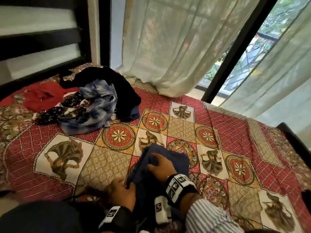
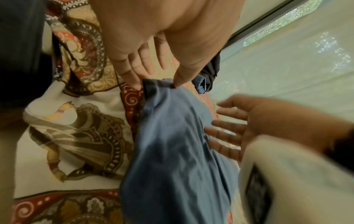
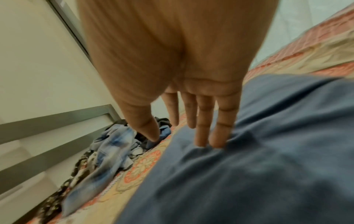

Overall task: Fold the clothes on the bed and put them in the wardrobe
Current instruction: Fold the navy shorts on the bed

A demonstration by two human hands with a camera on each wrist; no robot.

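Blue garment (image 1: 170, 158): laid on the patterned bedspread (image 1: 104, 167) near the bed's near edge, long axis run from the person toward the window. Its near-left hem was pinched between thumb and fingers of the left hand (image 1: 122, 190). The right hand (image 1: 162, 167) was pressed flat on it, fingers extended. Unfolded clothes pile (image 1: 101, 100): heaped well apart, toward the headboard; open bedspread was left between.

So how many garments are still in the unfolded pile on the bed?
5 visible: red garment far left, dark floral piece, pale blue checked one, black one on top, blue bit beneath. More may be buried.
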